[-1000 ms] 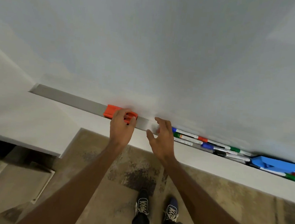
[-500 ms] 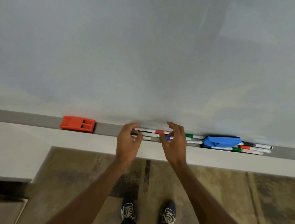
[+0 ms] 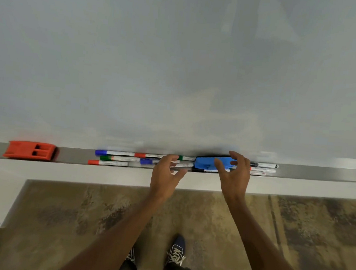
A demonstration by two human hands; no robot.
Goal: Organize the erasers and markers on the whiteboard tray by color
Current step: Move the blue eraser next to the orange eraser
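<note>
Markers (image 3: 117, 158) lie jumbled along the middle of the whiteboard tray (image 3: 73, 156), blue, green and red caps mixed, some running under the blue eraser (image 3: 211, 163) that sits on top of the pile at its right. Well apart to the left, the orange eraser (image 3: 30, 150) rests alone on bare tray. The right hand (image 3: 234, 173) hovers at the blue eraser with fingers curved wide around its right end, its grip open and apparently not yet closed on it. The left hand (image 3: 165, 173) is over the markers just left of that eraser, fingers loosely spread, holding nothing I can make out. Sorting looks barely begun. The step in hand seems to be lifting the blue eraser off the heap; next, the right hand should close across its width and raise it clear without dragging the markers beneath.
</note>
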